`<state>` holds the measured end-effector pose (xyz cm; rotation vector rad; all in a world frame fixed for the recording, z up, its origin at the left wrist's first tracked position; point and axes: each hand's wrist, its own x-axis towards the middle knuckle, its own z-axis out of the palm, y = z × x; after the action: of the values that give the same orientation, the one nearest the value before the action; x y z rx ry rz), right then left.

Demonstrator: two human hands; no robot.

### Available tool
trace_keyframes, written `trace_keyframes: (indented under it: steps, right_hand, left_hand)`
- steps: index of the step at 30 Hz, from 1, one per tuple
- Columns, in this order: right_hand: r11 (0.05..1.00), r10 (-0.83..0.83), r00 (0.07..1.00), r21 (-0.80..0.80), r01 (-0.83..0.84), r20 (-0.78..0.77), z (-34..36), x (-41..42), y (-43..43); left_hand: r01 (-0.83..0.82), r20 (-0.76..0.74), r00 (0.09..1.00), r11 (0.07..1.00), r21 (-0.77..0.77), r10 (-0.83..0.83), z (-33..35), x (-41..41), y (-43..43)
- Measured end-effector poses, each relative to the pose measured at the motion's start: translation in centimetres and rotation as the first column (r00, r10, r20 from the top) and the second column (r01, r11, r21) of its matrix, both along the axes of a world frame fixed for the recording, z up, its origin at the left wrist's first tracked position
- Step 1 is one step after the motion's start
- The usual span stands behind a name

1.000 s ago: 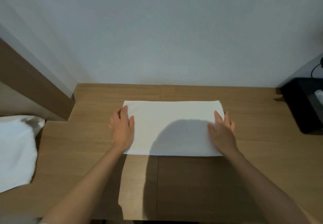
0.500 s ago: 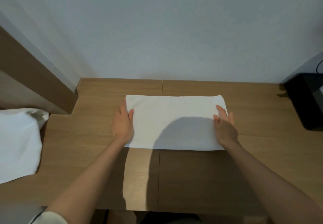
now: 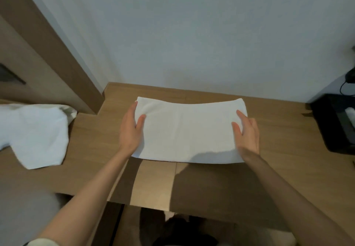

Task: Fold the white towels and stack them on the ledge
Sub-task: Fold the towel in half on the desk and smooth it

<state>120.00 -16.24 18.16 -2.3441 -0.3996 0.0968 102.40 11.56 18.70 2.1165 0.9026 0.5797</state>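
Both hands have gone from lying flat on the towel's ends to gripping them. The left hand (image 3: 130, 130) and right hand (image 3: 247, 132) each clamp a short end of the folded white towel (image 3: 188, 130), thumbs on top. It spans the gap between them, its far edge now bowed. I judge the folding finished and the carry to a stack beginning. The fingers under the cloth are hidden, and I cannot tell whether the towel is clear of the wooden ledge (image 3: 278, 169). Left of the left hand lies a loose white towel (image 3: 38, 130), cut off by the frame. A black box (image 3: 334, 124) right of the right hand is also cropped.
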Motion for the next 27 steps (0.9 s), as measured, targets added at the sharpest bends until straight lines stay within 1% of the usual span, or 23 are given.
trace_keyframes:
  steps: [3, 8, 13, 16, 21, 24, 27]
  right_hand:
    - [0.999, 0.042, 0.999, -0.004, -0.042, -0.009, 0.8, -1.1, -0.5]
    - [0.981, 0.190, 0.982, 0.036, -0.190, 0.000, 1.9, -3.7, -1.1]
    - [0.940, 0.327, 0.944, 0.111, -0.322, -0.036, 2.6, -6.7, -0.6]
    - [0.905, 0.412, 0.908, 0.145, -0.399, -0.072, 2.8, -9.1, 0.0]
    - [0.807, 0.584, 0.805, 0.186, -0.561, -0.105, 3.3, -14.2, 2.2]
    - [0.719, 0.694, 0.709, 0.194, -0.668, -0.130, 3.5, -18.0, 4.0]
    - [0.619, 0.786, 0.603, 0.179, -0.765, -0.140, 3.5, -21.9, 6.3]
  left_hand:
    - [-0.045, 0.041, 0.998, 0.998, -0.036, 0.047, 0.8, -2.6, -1.0]
    - [-0.139, 0.116, 0.983, 0.990, -0.041, 0.143, 1.8, -7.9, -4.4]
    - [-0.297, 0.126, 0.946, 0.954, -0.036, 0.299, 1.9, -14.0, -7.9]
    - [-0.395, 0.123, 0.908, 0.916, -0.073, 0.401, 1.9, -18.4, -9.7]
    - [-0.574, 0.074, 0.811, 0.813, -0.097, 0.581, 1.4, -26.2, -12.6]
    - [-0.659, 0.068, 0.745, 0.748, -0.076, 0.663, 1.1, -31.2, -14.2]
    - [-0.754, 0.044, 0.651, 0.653, -0.080, 0.758, 0.8, -36.1, -15.6]
